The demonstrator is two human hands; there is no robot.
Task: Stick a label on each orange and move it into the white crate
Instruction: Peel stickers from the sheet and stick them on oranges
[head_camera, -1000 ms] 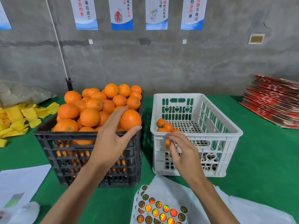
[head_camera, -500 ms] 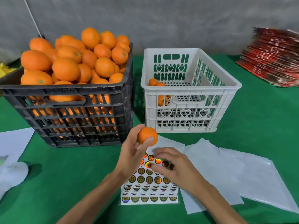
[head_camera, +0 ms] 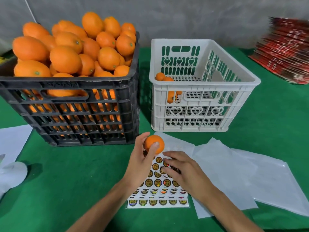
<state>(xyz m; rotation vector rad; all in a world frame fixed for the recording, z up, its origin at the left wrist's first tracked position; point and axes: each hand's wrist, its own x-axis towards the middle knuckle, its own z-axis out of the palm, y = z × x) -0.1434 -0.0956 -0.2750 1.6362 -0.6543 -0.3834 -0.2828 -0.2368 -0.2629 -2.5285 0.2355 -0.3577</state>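
Observation:
My left hand [head_camera: 140, 162] grips one orange [head_camera: 154, 143] just above the top edge of the label sheet [head_camera: 158, 186], which lies flat on the green table in front of me. My right hand [head_camera: 181, 171] rests on that sheet, fingertips down on a row of round gold labels; whether it pinches one is hidden. Behind stands a black crate [head_camera: 80, 113] heaped with oranges [head_camera: 66, 47]. The white crate [head_camera: 200, 97] to its right holds a few oranges [head_camera: 164, 79] in its near left corner.
Blank white backing sheets [head_camera: 242, 174] spread out right of the label sheet. White paper [head_camera: 11, 141] and a white round object [head_camera: 11, 174] lie at the left edge. A stack of red cartons [head_camera: 287, 52] sits at the far right. A grey wall closes the back.
My left hand took an orange from the black crate and brought it down over the label sheet. My right hand left the white crate's rim and dropped onto the labels. My view tilted down.

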